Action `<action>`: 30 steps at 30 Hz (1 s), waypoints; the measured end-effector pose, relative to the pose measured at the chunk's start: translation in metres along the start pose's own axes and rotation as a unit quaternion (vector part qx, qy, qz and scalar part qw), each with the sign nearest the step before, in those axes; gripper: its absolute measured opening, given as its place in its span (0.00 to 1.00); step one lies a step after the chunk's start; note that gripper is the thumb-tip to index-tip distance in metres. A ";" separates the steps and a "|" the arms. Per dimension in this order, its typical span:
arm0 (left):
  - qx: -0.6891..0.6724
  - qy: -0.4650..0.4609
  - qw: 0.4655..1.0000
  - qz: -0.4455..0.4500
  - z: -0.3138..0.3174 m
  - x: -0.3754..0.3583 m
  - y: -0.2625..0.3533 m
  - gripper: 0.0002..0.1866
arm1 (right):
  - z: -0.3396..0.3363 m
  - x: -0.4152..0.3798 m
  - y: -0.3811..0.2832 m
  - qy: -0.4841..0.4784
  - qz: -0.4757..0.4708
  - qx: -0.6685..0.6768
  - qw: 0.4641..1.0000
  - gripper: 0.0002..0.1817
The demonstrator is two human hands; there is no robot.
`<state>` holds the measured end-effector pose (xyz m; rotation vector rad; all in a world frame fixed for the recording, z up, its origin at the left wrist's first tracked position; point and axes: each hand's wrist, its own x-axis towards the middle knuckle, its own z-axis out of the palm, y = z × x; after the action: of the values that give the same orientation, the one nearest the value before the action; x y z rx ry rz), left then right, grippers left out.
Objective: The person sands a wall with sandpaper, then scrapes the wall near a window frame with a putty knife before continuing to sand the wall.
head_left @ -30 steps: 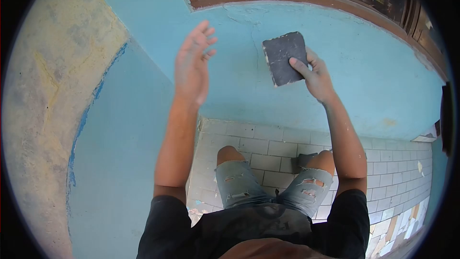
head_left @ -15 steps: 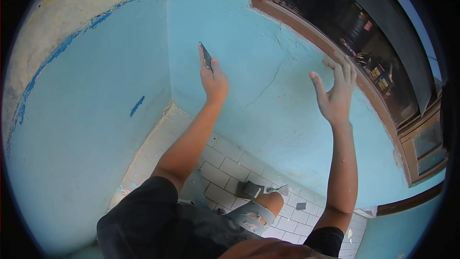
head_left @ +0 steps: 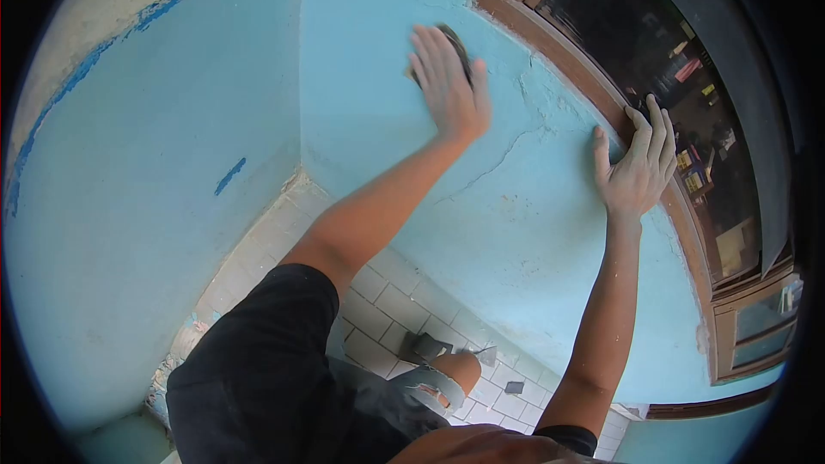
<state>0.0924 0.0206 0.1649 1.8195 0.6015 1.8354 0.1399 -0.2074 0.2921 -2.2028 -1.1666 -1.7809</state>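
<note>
My left hand (head_left: 449,90) lies over a dark piece of sandpaper (head_left: 456,45), pressing it flat to the light blue wall (head_left: 361,60). Only the sandpaper's edges show past the fingers, which are slightly blurred. Farther right, my right hand (head_left: 640,174) is open with its fingers spread and holds nothing. Its fingertips reach over the brown wooden window frame (head_left: 577,62), apparently resting there. Between the hands, a crack (head_left: 507,153) runs down the wall from a rough patch under the frame.
Below, a white tiled floor (head_left: 378,318) carries a dark object (head_left: 425,345) and a small grey square (head_left: 514,387) near my bent knee. The left wall (head_left: 155,206) meets this one in a corner. Behind the window, several items (head_left: 692,172) are visible.
My left hand has moved right and turned from holding the sandpaper edge-on to laying it against the wall. My right hand has shifted slightly right and down onto the window frame.
</note>
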 end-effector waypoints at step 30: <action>-0.001 -0.140 0.983 0.118 0.006 -0.085 0.029 0.43 | 0.001 -0.003 -0.001 0.059 -0.013 -0.025 0.998 0.28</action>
<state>0.0973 -0.0547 0.1163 2.1746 0.2898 1.6742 0.1402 -0.2077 0.2889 -2.0846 -1.1417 -1.9425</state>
